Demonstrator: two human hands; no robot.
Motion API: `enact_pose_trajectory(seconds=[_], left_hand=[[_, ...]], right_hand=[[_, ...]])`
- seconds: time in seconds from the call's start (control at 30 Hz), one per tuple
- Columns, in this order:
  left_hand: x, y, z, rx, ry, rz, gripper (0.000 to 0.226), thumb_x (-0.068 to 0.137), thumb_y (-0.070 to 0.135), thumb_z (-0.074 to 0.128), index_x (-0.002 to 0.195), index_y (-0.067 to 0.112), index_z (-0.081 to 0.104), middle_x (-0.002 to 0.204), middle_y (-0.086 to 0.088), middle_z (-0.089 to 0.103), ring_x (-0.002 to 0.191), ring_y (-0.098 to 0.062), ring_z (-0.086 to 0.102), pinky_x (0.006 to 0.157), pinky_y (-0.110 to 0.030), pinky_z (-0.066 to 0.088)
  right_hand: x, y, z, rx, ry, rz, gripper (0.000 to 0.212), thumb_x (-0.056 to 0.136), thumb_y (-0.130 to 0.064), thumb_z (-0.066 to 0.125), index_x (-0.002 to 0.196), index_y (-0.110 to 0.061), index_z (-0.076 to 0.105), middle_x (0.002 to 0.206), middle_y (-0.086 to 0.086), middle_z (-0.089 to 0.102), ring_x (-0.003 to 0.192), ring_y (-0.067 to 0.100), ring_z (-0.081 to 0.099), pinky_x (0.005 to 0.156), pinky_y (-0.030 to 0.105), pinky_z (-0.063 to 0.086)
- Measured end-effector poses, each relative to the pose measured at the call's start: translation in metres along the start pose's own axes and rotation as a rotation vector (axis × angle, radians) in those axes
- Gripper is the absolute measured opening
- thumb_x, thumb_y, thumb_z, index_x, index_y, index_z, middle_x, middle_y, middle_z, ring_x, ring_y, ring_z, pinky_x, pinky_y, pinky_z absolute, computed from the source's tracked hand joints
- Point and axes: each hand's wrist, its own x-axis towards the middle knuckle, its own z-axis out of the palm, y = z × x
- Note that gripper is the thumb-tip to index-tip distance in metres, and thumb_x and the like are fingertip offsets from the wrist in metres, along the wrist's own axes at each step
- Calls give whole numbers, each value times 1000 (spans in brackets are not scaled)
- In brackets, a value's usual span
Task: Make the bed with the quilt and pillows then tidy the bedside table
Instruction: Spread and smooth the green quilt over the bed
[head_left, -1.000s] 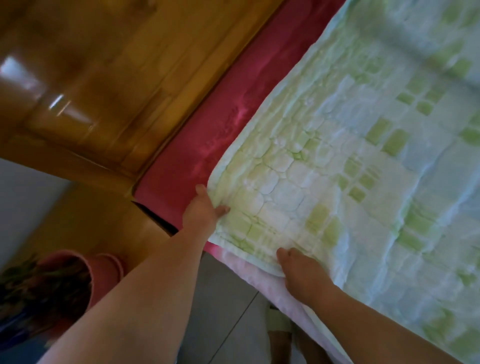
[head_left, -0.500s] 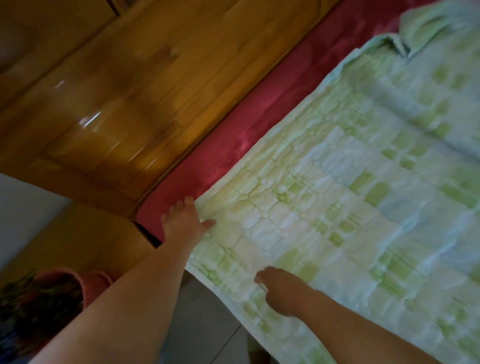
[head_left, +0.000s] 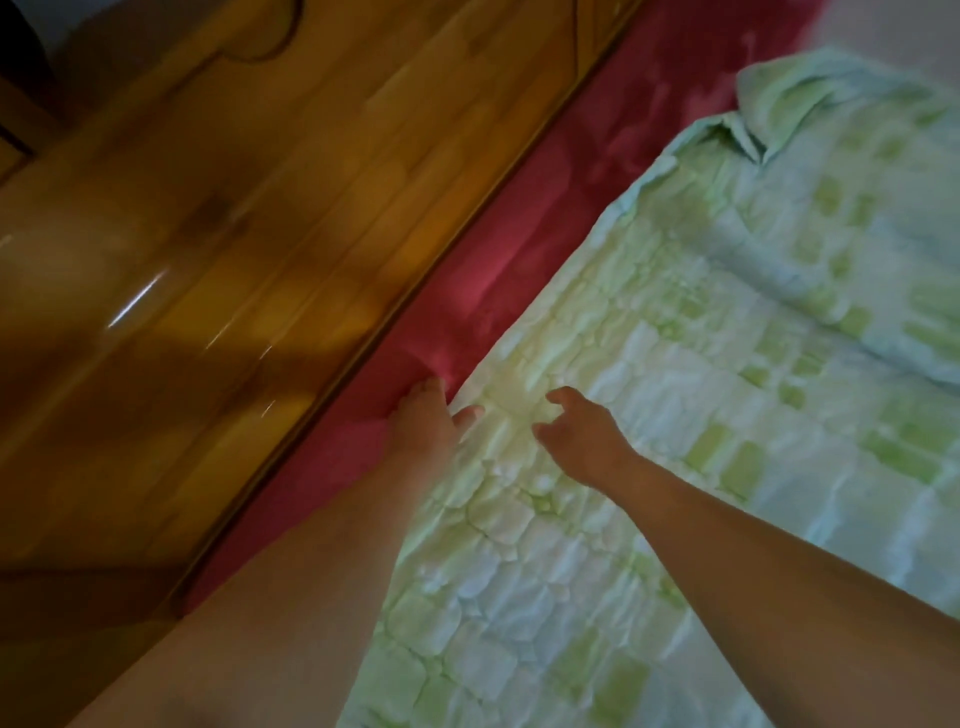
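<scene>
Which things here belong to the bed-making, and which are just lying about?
In the job: quilt; red sheet beneath it; left hand at the quilt's edge; right hand over the quilt.
Just there: wooden panel alongside the bed.

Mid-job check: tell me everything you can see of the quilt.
The quilt is puffy, crinkled cloth in pale green, white and light blue patches. It lies spread on the red sheet, one edge leaving a red strip beside the wooden board; its far corner is folded over and rumpled. The left grip pinches that edge, thumb on top; the right grip rests on it, fingers loosely curled.
</scene>
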Motion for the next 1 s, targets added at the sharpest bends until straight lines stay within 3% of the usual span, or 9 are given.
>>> enact_pose_trajectory(seconds=[0.07,0.17,0.37,0.53,0.6,0.67,0.77,0.9,1.0], left_hand=[[22,14,1,-40,-17,61,61,87,45,63,132,7,50,128,-14,57,118,-30,54,100,-39,42],[56,39,4,-99,-2,129,50,90,40,61,127,6,54,122,-14,61,114,-30,57,96,-36,44],[101,81,19,-92,62,317,35,95,39,52,115,11,56,109,-10,65,100,-32,62,81,-41,48],[121,98,25,285,122,466,36,92,47,53,102,13,58,87,-10,70,79,-34,68,62,-37,47],[126,98,25,443,218,565,29,80,43,69,83,15,63,57,-6,65,47,-28,64,42,-27,42],[133,95,28,523,339,637,28,76,43,66,69,17,60,40,-2,55,29,-23,53,34,-19,34],[147,98,24,553,397,691,31,84,44,50,69,18,58,38,-1,53,28,-21,52,32,-18,33],[166,103,17,609,420,634,32,68,40,82,71,18,59,40,-1,54,29,-20,53,32,-18,33],[166,103,19,652,406,608,34,64,40,86,70,19,60,39,0,53,29,-18,53,32,-17,32]], right_hand=[[24,-9,-3,131,80,100,49,92,-32,59,135,-14,44,111,9,61,88,19,63,77,28,51],[62,-19,-9,290,202,184,49,91,-34,62,131,-11,46,116,15,62,94,28,67,85,37,56],[120,-34,-28,316,362,287,48,91,-40,59,125,-8,49,110,13,64,90,29,68,79,37,57],[148,-39,-52,222,392,377,60,81,-67,53,74,-8,66,56,4,66,53,18,65,59,29,56],[155,-37,-60,150,343,380,48,84,-57,56,68,-12,62,59,5,65,59,21,67,61,30,56],[162,-39,-65,108,338,365,32,90,-37,54,73,-10,58,77,10,68,73,26,68,65,32,54],[174,-47,-68,180,470,276,17,94,-22,46,89,-8,56,96,13,65,87,27,62,69,31,44],[183,-54,-65,262,474,148,8,98,-15,41,95,-12,47,87,8,58,87,28,59,69,28,38],[178,-49,-65,301,386,73,9,98,-13,40,96,-13,49,79,-2,53,83,24,56,70,29,40]])
